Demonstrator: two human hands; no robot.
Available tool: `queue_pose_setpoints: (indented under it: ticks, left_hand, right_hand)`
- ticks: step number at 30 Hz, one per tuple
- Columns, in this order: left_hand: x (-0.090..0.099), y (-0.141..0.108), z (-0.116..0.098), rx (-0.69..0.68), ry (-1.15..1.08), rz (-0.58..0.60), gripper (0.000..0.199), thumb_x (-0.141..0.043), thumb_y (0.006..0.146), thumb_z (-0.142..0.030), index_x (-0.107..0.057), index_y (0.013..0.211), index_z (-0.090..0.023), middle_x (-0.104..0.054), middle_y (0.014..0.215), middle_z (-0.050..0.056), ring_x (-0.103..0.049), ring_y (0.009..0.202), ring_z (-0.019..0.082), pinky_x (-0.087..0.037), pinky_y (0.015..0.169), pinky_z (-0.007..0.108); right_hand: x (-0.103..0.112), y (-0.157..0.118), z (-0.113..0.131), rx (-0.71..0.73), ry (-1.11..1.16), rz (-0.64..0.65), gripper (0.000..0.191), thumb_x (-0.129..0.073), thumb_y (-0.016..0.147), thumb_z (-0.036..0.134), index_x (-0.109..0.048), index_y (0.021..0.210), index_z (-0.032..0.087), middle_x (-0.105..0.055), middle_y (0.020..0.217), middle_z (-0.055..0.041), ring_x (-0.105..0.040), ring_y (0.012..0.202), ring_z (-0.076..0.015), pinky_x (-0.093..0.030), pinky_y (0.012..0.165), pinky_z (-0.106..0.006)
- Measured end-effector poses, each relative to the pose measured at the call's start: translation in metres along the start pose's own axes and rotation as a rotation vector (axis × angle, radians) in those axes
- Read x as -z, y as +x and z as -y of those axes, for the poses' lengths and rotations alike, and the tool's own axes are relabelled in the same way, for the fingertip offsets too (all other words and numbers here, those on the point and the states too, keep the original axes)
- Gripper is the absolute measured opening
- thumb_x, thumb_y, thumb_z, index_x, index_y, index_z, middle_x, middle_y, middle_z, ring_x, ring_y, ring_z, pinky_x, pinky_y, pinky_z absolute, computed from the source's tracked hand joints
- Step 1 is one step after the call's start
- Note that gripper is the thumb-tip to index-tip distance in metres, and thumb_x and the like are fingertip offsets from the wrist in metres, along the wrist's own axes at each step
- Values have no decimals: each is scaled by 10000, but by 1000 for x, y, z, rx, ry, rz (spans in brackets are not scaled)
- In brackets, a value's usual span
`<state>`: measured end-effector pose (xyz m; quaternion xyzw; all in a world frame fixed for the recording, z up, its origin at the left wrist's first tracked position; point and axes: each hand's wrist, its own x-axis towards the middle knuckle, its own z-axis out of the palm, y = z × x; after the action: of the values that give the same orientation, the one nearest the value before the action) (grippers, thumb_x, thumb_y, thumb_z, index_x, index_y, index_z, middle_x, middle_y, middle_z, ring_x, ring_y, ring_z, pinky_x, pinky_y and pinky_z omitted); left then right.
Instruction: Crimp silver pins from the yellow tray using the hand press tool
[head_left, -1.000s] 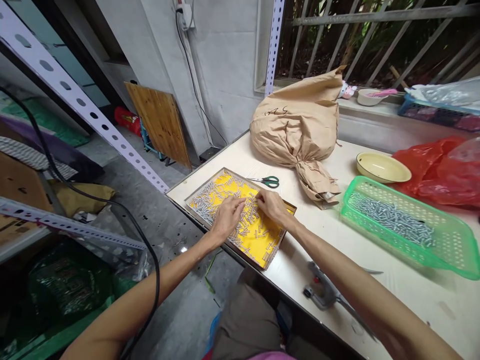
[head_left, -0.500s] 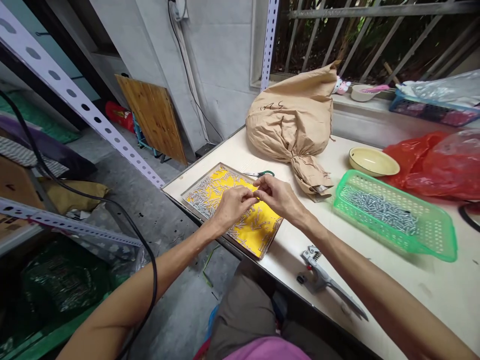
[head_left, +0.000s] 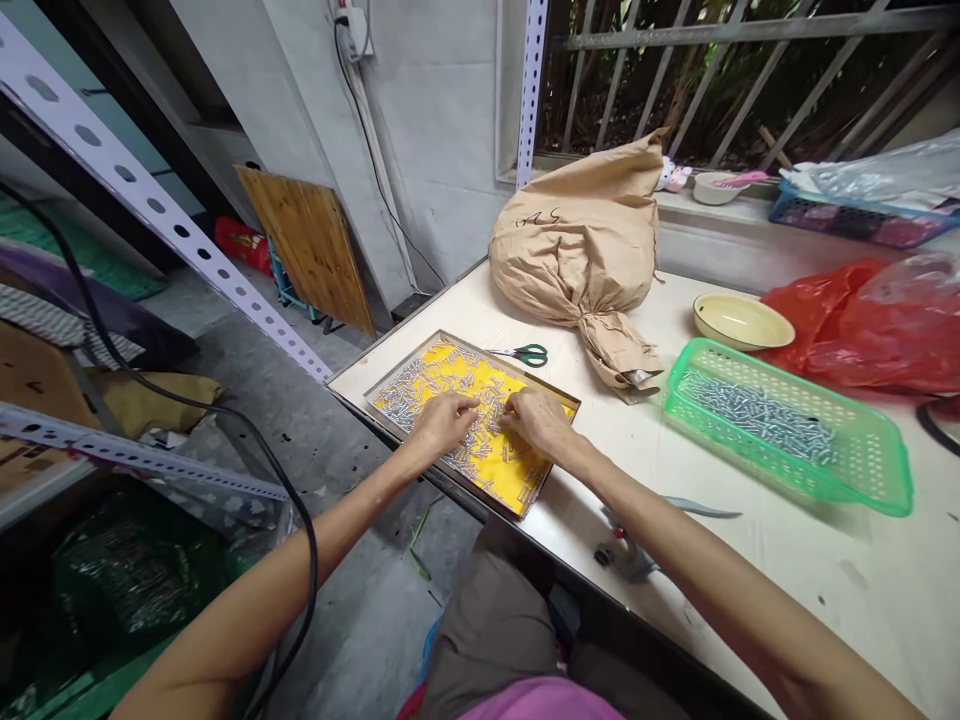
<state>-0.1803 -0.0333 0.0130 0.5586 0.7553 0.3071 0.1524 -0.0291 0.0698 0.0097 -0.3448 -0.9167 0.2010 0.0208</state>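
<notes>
A shallow tray (head_left: 571, 400) with a yellow lining (head_left: 517, 488) lies on the near left part of the table. Many small silvery, screw-like metal pieces (head_left: 405, 400) are scattered over it. My left hand (head_left: 442, 425) is above the middle of the tray, thumb and fingertips pressed together; anything in them is too small to name. Low over the tray's right half, my right hand (head_left: 541, 420) has its fingers curled down among the pieces, and what they pinch is hidden. A gap separates the two hands.
Green-handled scissors (head_left: 531, 354) lie behind the tray. A grey cutting tool (head_left: 630, 555) is partly covered by my right forearm. Right of it sit a green basket (head_left: 874, 470) of similar metal pieces, a cream dish (head_left: 742, 322) and red bags (head_left: 862, 320). A tied brown paper bag (head_left: 574, 245) stands behind.
My hands, together above the tray before, have parted. The left has moved left and slightly down, the right down onto the pieces. The scissors now show fully; my right forearm covers more of the cutting tool.
</notes>
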Motion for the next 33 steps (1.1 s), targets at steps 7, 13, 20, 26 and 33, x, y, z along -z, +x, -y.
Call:
queue_pose_setpoints:
  ticks: [7,13,20,26,33]
  left_hand:
    - [-14,-1,-4,-33,117,41,173,-669,750,-309,-701,852,-173,-692,798,43,-620,732,168,-468,686,281]
    - [-23,-1,2,-57,150,29,140,-577,803,-208,-697,865,-171,-685,821,55,-616,763,180,-467,715,297]
    - [-20,-10,1,-18,85,3,138,-559,811,-187,-695,827,-168,-691,808,42,-625,750,162,-455,706,278]
    - [-23,-12,-13,49,-93,-19,171,-677,759,-319,-682,834,-166,-664,725,16,-598,670,141,-446,641,253]
    - [-30,-17,-22,-17,-61,-74,61,-678,751,-209,-643,739,-160,-625,703,2,-564,655,119,-407,619,228]
  right_hand:
    - [-9,7,-10,48,92,-20,186,-451,861,208,-629,873,156,-655,817,-41,-560,717,-124,-358,634,-230]
    - [-12,4,-13,82,115,-19,144,-515,851,246,-616,911,162,-648,894,-55,-554,792,-136,-361,678,-233]
    - [-19,13,-5,26,176,-58,217,-461,820,153,-607,980,149,-650,881,-84,-570,818,-171,-372,682,-256]
    - [-21,12,-12,39,390,-75,242,-461,852,260,-633,982,151,-680,864,-39,-598,744,-124,-427,656,-223]
    - [-35,-12,-10,-4,1041,-65,373,-589,756,477,-671,873,133,-658,725,-27,-544,594,-113,-414,555,-233]
